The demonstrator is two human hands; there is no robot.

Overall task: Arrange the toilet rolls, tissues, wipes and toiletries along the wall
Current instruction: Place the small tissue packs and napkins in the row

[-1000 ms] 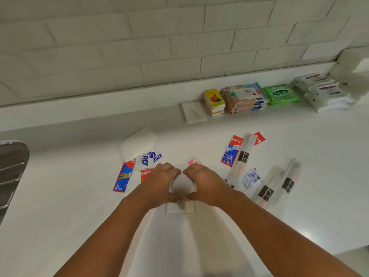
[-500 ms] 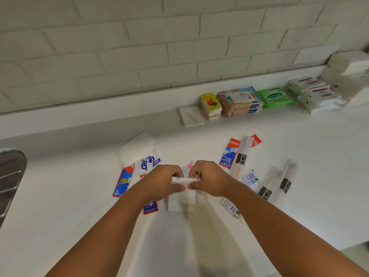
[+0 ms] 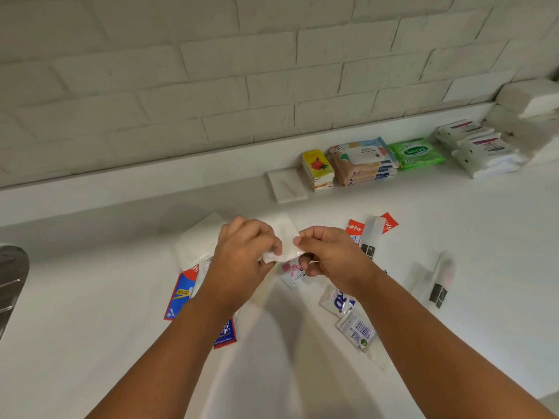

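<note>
Pinching a small white packet at frame centre.
Left hand and right hand each gripped one edge, above scattered sachets on the counter.

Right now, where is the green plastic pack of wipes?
In the head view, the green plastic pack of wipes lies on the right against the wall ledge, between a stack of peach and blue wipe packs and a stack of white packs.
</note>
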